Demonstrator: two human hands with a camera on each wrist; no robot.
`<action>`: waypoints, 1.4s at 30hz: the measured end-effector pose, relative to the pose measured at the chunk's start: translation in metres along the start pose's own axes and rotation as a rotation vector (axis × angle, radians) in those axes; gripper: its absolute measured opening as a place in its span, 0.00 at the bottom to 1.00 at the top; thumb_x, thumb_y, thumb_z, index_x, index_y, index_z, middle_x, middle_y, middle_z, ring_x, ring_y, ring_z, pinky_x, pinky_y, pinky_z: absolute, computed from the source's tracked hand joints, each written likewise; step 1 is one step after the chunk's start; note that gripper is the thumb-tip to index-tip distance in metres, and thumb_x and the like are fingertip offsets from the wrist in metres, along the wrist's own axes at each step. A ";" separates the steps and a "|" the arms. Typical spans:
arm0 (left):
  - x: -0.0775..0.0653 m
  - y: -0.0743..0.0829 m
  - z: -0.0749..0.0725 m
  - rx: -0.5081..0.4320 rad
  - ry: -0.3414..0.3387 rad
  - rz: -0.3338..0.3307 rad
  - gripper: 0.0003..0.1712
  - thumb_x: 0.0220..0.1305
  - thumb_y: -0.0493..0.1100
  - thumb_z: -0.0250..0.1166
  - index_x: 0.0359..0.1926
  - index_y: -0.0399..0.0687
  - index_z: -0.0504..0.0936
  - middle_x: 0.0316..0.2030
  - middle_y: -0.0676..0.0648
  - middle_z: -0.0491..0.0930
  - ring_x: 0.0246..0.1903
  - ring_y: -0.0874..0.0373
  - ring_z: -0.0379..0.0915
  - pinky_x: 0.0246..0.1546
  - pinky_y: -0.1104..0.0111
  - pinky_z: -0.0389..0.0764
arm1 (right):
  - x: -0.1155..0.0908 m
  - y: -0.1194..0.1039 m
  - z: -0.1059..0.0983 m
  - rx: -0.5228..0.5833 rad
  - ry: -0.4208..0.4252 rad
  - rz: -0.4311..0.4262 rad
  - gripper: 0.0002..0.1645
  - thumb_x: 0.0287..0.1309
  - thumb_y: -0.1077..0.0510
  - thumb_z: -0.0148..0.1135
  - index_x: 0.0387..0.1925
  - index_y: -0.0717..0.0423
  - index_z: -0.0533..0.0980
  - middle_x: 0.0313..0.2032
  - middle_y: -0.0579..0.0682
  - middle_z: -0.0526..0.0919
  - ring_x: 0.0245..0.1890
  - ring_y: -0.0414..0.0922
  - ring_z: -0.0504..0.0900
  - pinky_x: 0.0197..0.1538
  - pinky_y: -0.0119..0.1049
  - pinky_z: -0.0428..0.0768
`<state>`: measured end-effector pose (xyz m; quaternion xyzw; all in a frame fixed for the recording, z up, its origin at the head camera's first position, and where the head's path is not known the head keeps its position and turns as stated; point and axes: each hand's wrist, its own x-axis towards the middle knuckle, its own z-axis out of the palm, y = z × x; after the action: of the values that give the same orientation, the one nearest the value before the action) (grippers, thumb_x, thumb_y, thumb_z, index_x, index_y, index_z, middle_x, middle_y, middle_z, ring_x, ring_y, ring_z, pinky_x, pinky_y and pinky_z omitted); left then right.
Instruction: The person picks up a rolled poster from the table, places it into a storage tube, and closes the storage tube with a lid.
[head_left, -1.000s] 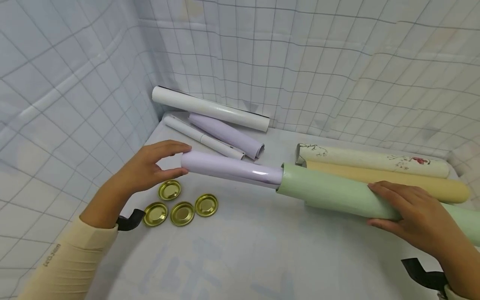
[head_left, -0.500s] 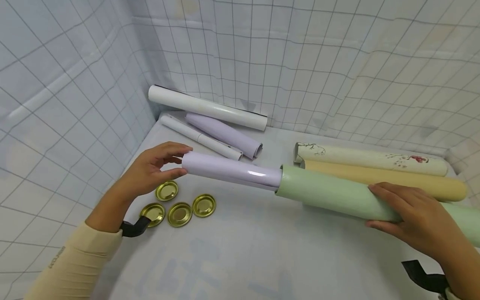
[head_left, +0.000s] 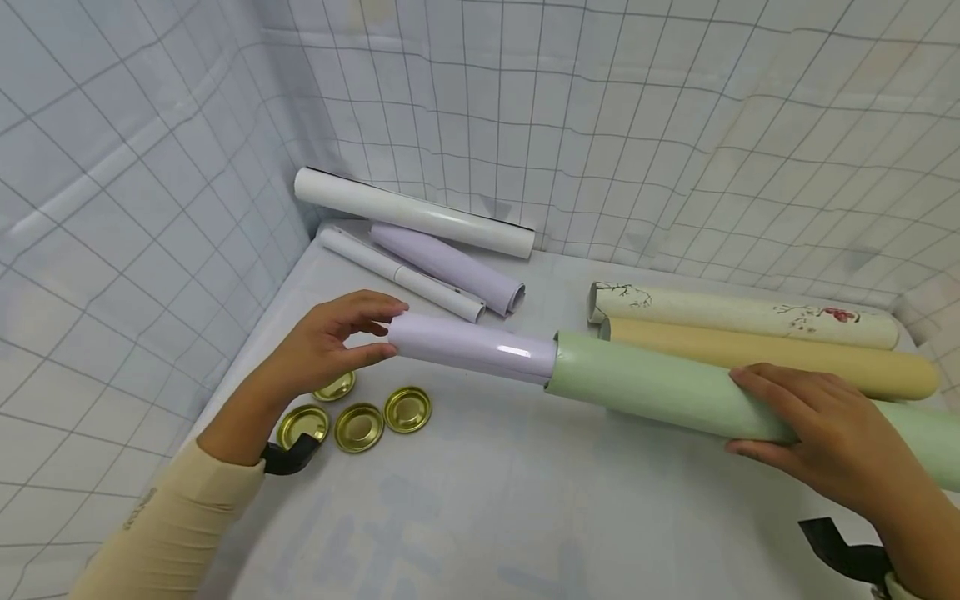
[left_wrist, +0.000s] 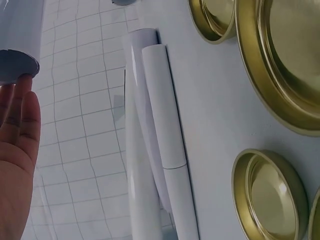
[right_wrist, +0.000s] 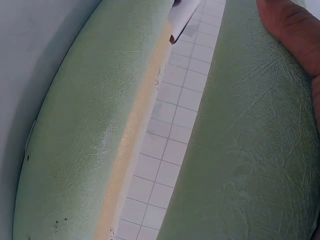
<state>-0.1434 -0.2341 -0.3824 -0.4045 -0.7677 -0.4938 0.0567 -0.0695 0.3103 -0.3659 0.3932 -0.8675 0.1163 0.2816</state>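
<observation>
My left hand pinches the outer end of a glossy lilac paper roll, thumb low and index finger high. In the left wrist view, the fingertips meet the roll's open rim. The lilac roll's other end is hidden inside a wider green textured roll. My right hand grips that green roll from above, fingers over the far side and thumb on the near side. A second green roll lies below it on the table, seen in the right wrist view.
Several gold round lids lie left of centre, near my left wrist. Along the back left rest a white roll, another lilac roll and a thin white roll. A flower-patterned roll and a yellow roll sit at back right.
My left hand has moved right, and the lilac roll has slid deeper into the green roll, so less of it shows. My right hand has barely moved.
</observation>
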 end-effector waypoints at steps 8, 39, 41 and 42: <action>0.011 0.002 0.012 -0.056 -0.006 0.070 0.31 0.50 0.19 0.71 0.57 0.34 0.78 0.54 0.42 0.77 0.51 0.57 0.76 0.50 0.65 0.81 | 0.003 -0.002 -0.002 0.001 0.003 -0.012 0.47 0.62 0.23 0.48 0.52 0.61 0.80 0.44 0.55 0.84 0.42 0.53 0.79 0.66 0.21 0.54; 0.040 0.025 0.044 0.054 -0.069 0.057 0.28 0.51 0.28 0.76 0.54 0.44 0.81 0.54 0.47 0.78 0.51 0.56 0.75 0.47 0.66 0.81 | 0.009 -0.005 -0.007 -0.031 -0.044 -0.011 0.45 0.64 0.24 0.47 0.56 0.57 0.79 0.47 0.53 0.83 0.45 0.52 0.81 0.56 0.36 0.67; 0.041 0.025 0.045 0.058 -0.070 0.058 0.28 0.51 0.28 0.75 0.54 0.44 0.81 0.54 0.47 0.78 0.51 0.56 0.75 0.46 0.66 0.81 | 0.009 -0.006 -0.008 -0.031 -0.062 -0.001 0.45 0.64 0.24 0.46 0.56 0.57 0.78 0.47 0.53 0.83 0.45 0.52 0.81 0.53 0.40 0.69; 0.041 0.024 0.046 0.059 -0.071 0.057 0.28 0.51 0.28 0.75 0.54 0.44 0.81 0.54 0.46 0.79 0.51 0.56 0.75 0.46 0.66 0.81 | 0.009 -0.006 -0.009 -0.033 -0.069 0.002 0.45 0.64 0.24 0.46 0.56 0.57 0.78 0.47 0.52 0.83 0.45 0.52 0.81 0.52 0.41 0.69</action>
<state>-0.1396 -0.1696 -0.3688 -0.4417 -0.7716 -0.4544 0.0556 -0.0660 0.3041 -0.3539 0.3913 -0.8789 0.0888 0.2579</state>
